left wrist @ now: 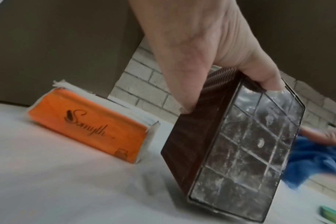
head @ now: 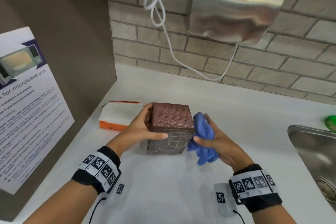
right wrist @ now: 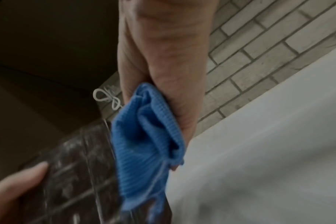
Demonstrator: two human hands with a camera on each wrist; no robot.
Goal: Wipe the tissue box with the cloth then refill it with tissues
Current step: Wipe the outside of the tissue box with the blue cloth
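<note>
A brown woven-pattern tissue box [head: 171, 125] stands on end on the white counter, its clear gridded base [left wrist: 249, 151] facing me. My left hand [head: 143, 129] grips it from the left, thumb on the clear base and fingers behind. My right hand [head: 211, 140] holds a bunched blue cloth [head: 203, 138] against the box's right side; in the right wrist view the cloth [right wrist: 144, 136] hangs beside the box [right wrist: 71, 174]. An orange pack of white tissues [head: 120, 116] lies left of the box, also plain in the left wrist view [left wrist: 90, 125].
A steel sink [head: 312, 154] sits at the right with a green item [head: 331, 122] behind it. A hand dryer [head: 236, 9] and white cord [head: 163, 23] hang on the brick wall. A brown panel with a microwave notice [head: 27, 105] borders the left.
</note>
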